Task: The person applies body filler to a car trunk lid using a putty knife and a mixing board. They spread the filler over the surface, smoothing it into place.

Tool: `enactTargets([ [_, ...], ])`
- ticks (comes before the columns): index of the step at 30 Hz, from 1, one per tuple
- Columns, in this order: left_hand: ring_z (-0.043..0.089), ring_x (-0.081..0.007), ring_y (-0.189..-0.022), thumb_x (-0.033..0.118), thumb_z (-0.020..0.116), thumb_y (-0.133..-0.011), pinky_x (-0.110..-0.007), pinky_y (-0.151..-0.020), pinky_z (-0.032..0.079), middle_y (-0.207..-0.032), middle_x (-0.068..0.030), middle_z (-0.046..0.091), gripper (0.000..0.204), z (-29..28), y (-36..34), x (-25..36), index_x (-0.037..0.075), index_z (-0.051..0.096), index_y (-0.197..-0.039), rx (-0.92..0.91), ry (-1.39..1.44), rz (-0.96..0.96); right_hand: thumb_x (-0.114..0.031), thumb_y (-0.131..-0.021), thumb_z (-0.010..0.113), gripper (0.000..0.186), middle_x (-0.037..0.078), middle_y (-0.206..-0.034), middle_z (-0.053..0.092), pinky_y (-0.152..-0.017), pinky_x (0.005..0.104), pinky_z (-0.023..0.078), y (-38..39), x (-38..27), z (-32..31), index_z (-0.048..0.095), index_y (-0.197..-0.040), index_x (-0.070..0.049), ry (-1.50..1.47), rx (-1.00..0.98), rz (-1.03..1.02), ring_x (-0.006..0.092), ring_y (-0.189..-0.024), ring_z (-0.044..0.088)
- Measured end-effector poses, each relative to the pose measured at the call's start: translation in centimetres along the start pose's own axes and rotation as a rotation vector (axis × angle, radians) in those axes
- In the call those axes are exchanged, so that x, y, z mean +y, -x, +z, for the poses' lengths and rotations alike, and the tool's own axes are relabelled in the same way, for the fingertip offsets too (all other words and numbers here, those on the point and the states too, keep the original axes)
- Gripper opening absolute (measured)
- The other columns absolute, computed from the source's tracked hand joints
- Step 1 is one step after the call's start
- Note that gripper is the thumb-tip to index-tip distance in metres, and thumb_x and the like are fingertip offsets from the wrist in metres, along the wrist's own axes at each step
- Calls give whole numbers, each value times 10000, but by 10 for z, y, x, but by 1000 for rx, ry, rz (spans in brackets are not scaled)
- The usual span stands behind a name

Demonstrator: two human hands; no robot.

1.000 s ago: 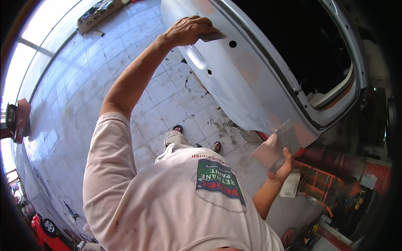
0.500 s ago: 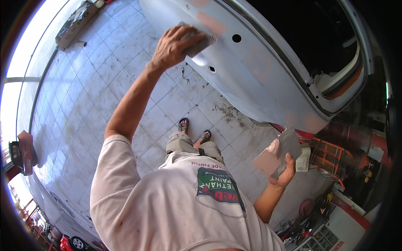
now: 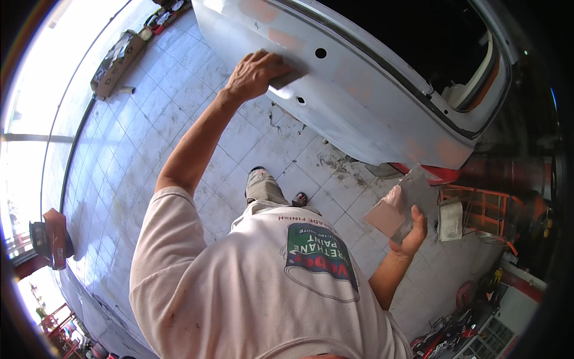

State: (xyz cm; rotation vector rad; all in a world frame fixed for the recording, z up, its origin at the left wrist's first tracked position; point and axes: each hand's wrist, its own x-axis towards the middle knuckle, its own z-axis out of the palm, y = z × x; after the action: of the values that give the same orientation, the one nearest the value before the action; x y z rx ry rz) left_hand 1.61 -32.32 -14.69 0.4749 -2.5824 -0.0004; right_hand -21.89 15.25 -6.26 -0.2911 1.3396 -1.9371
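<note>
My left hand (image 3: 254, 78) grips a flat grey putty spreader (image 3: 288, 76) laid against the pale grey car panel (image 3: 359, 113). Just above the spreader, a pink filler patch (image 3: 286, 39) shows on the panel, near a round black hole (image 3: 321, 53). A smaller hole (image 3: 301, 100) lies below. Lower right, apart from the car, my right hand (image 3: 410, 234) holds a thin grey mixing board (image 3: 420, 197) with the thumb on top. A mound of pink body filler (image 3: 385, 216) covers its left part. The fingers under the board are hidden.
Stained white tiles (image 3: 239, 140) cover the floor beneath me. A cardboard box (image 3: 116, 63) sits at the upper left by the wall. An orange metal frame (image 3: 478, 212) stands right of the board, and red machinery (image 3: 445, 338) is at the lower right.
The view has shifted and my feet have stepped. My left hand has moved slightly along the panel with the spreader, which now lies flatter. My right hand still holds the board.
</note>
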Motion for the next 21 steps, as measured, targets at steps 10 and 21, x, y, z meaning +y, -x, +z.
enactTargets([
  [10,704,-294,-1163,30,679,-942,-447,-982,597,-1257,-2,736,493,-26,-96,-26,317,803,-1323,2,-51,40,-249,-1039,613,563,190,-1400,651,-1095,503,533,35,27,54,537,-1498,66,6,263,-163,351,-1295,637],
  [21,638,-278,-1297,74,744,-895,-484,-998,553,-1359,-11,663,456,-4,3,-18,311,801,-1281,-72,93,70,-230,-1019,651,549,177,-1399,655,-1069,494,543,47,61,104,554,-1482,48,-171,224,-179,337,-1275,646],
])
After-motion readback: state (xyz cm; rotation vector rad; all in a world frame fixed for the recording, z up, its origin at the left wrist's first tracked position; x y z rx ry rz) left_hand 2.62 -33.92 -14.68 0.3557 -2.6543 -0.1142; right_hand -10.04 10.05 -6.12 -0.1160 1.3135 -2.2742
